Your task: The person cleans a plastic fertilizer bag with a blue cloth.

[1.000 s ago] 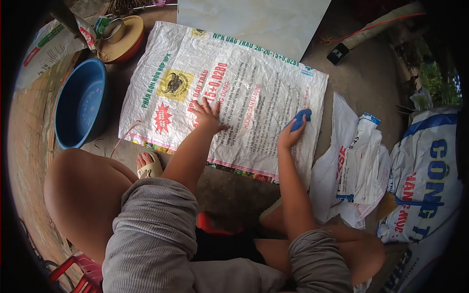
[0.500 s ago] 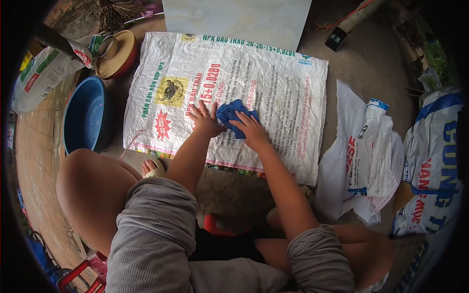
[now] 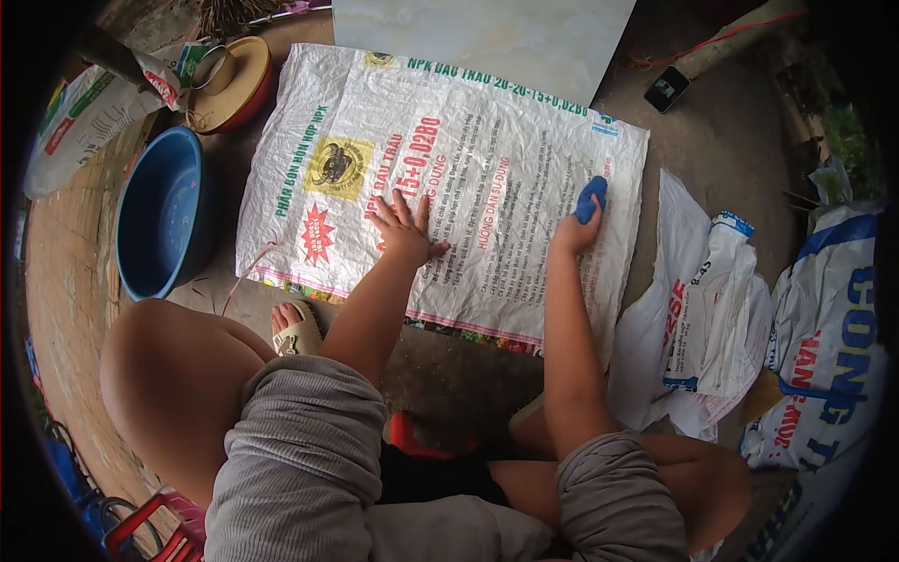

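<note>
A white woven fertilizer sack (image 3: 468, 206) with green and red print lies flat on the ground before me. My left hand (image 3: 405, 234) rests on its middle with the fingers spread, holding nothing. Toward the sack's right side, my right hand (image 3: 579, 229) grips a bunched blue cloth (image 3: 591, 199). Part of the cloth is hidden in the fingers. Whether the cloth touches the sack is hard to make out.
At the left stand a blue basin (image 3: 161, 215) and a straw-coloured hat (image 3: 229, 89). A pale marbled board (image 3: 478, 42) lies beyond the sack, with a phone (image 3: 667, 89) beside it. Crumpled white sacks (image 3: 698, 328) and a larger printed sack (image 3: 824, 337) are at the right.
My right hand has moved right across the sack with the blue cloth, which is now bunched in the fingers instead of spread under the hand. My left hand stays on the sack.
</note>
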`<state>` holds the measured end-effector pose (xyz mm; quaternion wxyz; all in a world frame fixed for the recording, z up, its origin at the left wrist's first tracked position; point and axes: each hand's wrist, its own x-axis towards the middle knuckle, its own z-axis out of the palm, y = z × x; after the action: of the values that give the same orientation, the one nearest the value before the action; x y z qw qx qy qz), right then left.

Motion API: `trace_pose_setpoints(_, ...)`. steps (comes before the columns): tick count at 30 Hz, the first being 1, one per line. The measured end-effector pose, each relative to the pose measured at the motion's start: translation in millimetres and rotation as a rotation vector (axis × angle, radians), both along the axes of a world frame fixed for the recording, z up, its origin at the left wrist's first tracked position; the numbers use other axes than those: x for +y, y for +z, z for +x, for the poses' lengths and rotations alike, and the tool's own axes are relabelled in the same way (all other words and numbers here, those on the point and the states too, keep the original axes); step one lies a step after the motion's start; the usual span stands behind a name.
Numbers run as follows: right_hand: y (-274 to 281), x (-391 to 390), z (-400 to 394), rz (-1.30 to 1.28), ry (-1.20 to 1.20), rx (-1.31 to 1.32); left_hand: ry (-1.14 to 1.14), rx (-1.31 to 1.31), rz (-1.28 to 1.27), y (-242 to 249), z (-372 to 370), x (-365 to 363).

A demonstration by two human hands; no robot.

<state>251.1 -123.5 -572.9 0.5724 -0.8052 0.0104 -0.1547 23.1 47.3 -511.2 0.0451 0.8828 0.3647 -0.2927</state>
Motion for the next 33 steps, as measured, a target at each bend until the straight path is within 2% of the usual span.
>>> trace_pose_setpoints(3,50,56,-80,-0.129,0.446,-0.091,0.004,0.020,0.009,0,3,0)
trace_pose_setpoints(4,51,69,-101,-0.284,0.638,-0.158,0.007,0.031,0.012,0,3,0)
trace_pose_setpoints(6,46,81,-132,-0.651,1.285,-0.211,-0.027,0.118,0.104,-27,1,2)
trace_pose_setpoints(8,39,78,-152,-0.637,1.268,-0.232,-0.094,0.280,0.292,-55,0,7)
trace_pose_setpoints(10,34,75,-150,-0.626,1.255,-0.255,-0.114,0.231,0.312,-49,-2,6)
trace_pose_setpoints(12,31,62,-123,-0.760,1.373,-0.397,-0.076,0.107,0.123,-37,-2,5)
trace_pose_setpoints(13,30,57,-109,-0.768,1.389,-0.391,-0.073,0.109,0.120,-26,-3,3)
trace_pose_setpoints(15,41,42,-77,-0.808,1.324,-0.296,-0.020,-0.082,0.034,-8,-4,0)
trace_pose_setpoints(18,43,11,-30,-0.975,1.067,-0.288,-0.015,-0.050,0.036,-11,-2,1)
trace_pose_setpoints(22,23,-30,20,-1.023,0.608,-0.051,0.003,-0.007,0.007,-5,1,2)
trace_pose_setpoints(25,15,-31,28,-0.983,0.482,0.017,0.002,0.003,0.001,-2,1,2)
trace_pose_setpoints(27,15,-8,8,-0.837,0.418,0.048,0.000,0.014,0.004,-2,2,2)
trace_pose_setpoints(30,36,38,-54,-0.714,0.654,-0.238,0.001,0.003,0.016,-4,1,1)
trace_pose_setpoints(32,44,70,-99,-0.688,0.946,-0.367,-0.006,-0.019,0.029,-9,0,1)
trace_pose_setpoints(33,46,81,-118,-0.668,1.167,-0.366,-0.044,0.102,0.085,-18,0,3)
